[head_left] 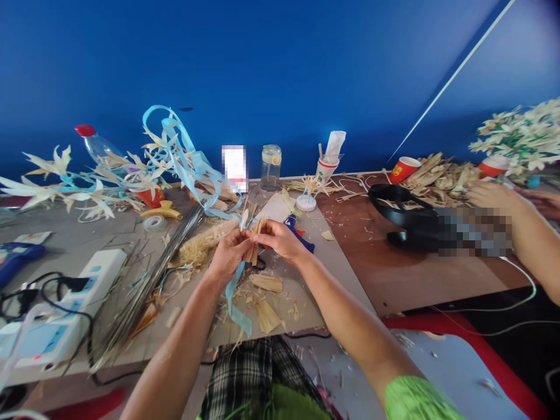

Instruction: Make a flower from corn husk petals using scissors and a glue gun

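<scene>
Two hands [231,249] [280,238] — one husk strip [252,255]

- Left hand [233,252] and right hand [279,238]: two were visible on the wearer.
- Co-worker's hands [494,195]: two were partly visible.
- Red cups [405,170]: three were counted.
- White cup [324,171]: one was counted.
- Glass jar [270,168]: one was noted.
- Red-capped bottle [97,147]: one was noted.
- Tape roll [154,227]: one was noted.
- Power strip [94,277]: one was recorded.
- Loose husk pieces [268,283]: many overlapped; count was uncertain.

This seems to be a handcraft workshop: on the brown and grey tabletop [367,256] lie pale dry husk scraps [268,283], thin grey wires [149,291], and cream-white star-shaped flowers [97,201].
</scene>
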`<state>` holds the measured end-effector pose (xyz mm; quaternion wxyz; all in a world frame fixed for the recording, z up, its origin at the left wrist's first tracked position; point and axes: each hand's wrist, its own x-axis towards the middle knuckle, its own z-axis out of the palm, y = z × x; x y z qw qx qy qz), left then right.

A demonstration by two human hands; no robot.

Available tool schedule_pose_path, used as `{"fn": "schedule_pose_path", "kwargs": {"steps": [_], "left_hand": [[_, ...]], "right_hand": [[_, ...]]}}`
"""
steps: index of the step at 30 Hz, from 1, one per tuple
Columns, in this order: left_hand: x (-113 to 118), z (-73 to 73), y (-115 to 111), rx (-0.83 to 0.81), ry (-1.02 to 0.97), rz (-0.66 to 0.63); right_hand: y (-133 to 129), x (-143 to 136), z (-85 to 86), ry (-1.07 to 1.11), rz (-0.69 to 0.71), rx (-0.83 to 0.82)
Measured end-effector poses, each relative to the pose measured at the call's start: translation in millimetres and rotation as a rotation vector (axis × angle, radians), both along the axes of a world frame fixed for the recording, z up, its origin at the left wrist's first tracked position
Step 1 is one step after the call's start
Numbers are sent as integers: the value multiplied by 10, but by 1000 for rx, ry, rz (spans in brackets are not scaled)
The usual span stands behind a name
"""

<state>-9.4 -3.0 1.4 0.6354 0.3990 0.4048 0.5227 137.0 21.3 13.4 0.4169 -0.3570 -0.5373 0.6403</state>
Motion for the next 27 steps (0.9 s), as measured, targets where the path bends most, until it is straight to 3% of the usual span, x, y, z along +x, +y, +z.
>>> {"fn": "schedule_pose_path", "kwargs": {"steps": [4,8,14,16,20,27], "left_hand": [[3,2,-5,-18,28,-21],[-2,-1,-4,-21,56,-9],[16,-22,-6,2,37,5],[20,-36,-1,27,61,7],[14,-59,10,64,136,35],[19,19,-18,1,-21,52]], "right_hand": [[27,18,-23,-19,-34,39],[75,86,-52,-47,0,-32],[68,146,-28,90,77,-186],[41,112,-16,71,83,-157],[14,33,-24,-28,32,-25],[98,89,-75,66,-90,-100]]}}
